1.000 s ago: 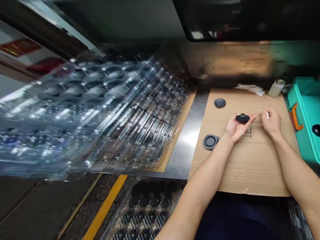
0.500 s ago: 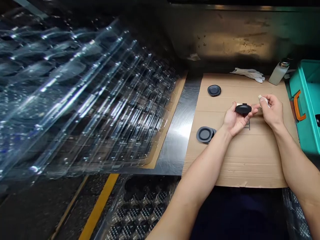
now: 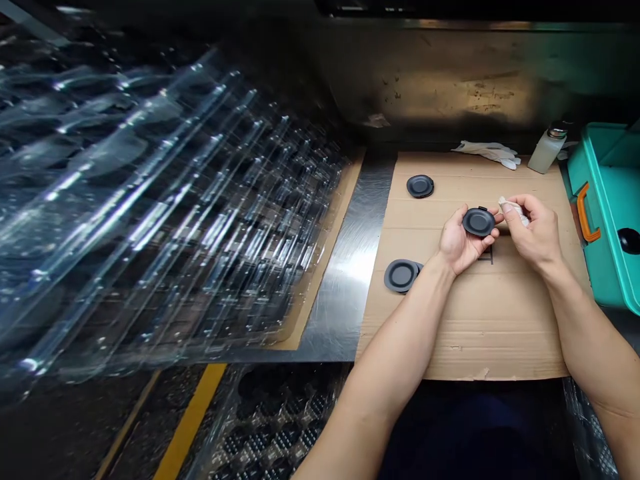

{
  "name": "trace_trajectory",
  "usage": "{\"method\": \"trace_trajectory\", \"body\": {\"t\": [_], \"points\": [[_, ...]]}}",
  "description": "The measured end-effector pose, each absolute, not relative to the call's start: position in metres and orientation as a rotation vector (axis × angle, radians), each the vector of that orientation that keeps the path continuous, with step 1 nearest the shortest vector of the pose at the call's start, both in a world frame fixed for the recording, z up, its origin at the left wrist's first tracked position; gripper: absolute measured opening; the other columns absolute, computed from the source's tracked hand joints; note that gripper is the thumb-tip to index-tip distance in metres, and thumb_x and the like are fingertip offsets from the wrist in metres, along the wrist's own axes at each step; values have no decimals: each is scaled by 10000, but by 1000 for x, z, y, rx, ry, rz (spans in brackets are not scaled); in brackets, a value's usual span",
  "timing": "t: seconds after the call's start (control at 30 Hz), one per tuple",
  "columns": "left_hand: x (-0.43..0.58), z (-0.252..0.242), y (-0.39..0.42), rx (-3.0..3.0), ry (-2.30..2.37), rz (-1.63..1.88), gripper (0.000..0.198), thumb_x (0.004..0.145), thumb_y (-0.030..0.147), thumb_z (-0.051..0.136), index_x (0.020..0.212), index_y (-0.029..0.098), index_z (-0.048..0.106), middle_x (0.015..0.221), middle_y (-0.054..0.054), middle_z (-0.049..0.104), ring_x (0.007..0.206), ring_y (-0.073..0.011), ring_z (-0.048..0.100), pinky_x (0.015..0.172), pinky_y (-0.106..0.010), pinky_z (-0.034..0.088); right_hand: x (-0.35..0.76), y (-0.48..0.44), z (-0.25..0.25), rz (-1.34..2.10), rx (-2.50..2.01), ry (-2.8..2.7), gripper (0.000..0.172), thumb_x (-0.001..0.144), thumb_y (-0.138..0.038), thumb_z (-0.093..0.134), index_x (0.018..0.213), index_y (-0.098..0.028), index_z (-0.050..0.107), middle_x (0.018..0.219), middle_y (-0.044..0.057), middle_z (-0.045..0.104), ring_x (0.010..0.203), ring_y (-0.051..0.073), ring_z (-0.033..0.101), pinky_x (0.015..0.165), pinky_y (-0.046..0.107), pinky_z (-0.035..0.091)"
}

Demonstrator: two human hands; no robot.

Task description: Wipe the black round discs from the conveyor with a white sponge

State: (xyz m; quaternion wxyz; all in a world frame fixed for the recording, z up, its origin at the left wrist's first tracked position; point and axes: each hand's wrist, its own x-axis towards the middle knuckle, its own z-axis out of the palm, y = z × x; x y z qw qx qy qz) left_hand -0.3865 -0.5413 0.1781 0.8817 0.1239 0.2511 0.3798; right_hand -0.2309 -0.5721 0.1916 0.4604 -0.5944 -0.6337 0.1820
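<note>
- Tipped over since the earlier frame, the black oval piece (image 3: 479, 222) now shows its dished face rather than its edge; that face seems within the cloth's reach.
- Left hand (image 3: 459, 245) grips the piece between thumb and fingers, above the far half of the cardboard sheet (image 3: 500, 320).
- Right hand (image 3: 539, 230) pinches a white cloth (image 3: 521, 212) and has come slightly nearer the piece. Cloth and piece are apart; whether the hands' fingertips touch, I cannot tell.
- One dark disc (image 3: 420, 187) lies near the sheet's far left corner; overlapping discs (image 3: 401, 275) lie by its left edge, none visibly shifted.
- White gloves (image 3: 489, 153) lie along the far edge, with a bottle (image 3: 546, 152) upright at the far right corner.
- Beyond the right edge stands a teal box (image 3: 603, 253); beyond the left, clear trays (image 3: 175, 213) are piled.
</note>
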Motion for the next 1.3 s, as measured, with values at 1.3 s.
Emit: {"method": "trace_trajectory", "body": {"t": [1.3], "points": [[-361, 158, -565, 708, 650, 933, 459, 1043, 538, 505, 896, 138, 676, 772, -55, 716, 633, -117, 651, 610, -222, 555, -217, -569, 183, 137, -1637, -1992, 228, 913, -301, 545, 945, -206, 749, 944, 80, 729, 856, 239, 636, 785, 332, 452]]}}
